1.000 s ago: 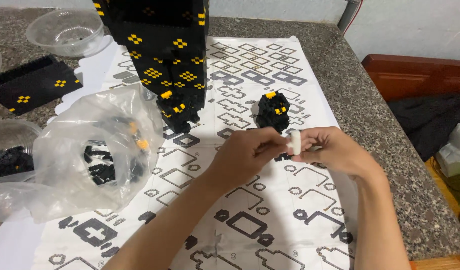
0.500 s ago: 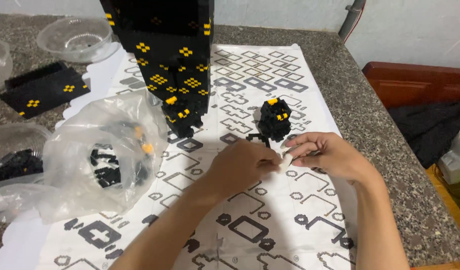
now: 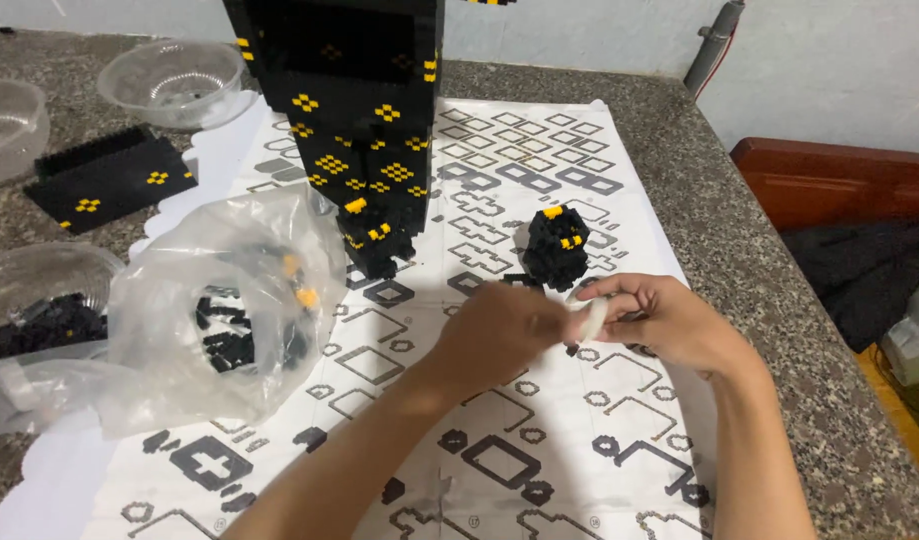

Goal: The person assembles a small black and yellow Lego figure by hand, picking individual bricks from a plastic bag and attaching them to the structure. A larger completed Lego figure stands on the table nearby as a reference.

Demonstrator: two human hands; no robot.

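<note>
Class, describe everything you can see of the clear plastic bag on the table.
The clear plastic bag is thin, crinkled and glossy, slumped on its side at the left edge of the printed instruction sheet. Its mouth gapes wide toward the camera. Inside lie loose small black bricks with a few orange-yellow ones. Its left end lies against a clear bowl of black pieces. Neither hand touches it; the tall black model stands just behind.
</note>
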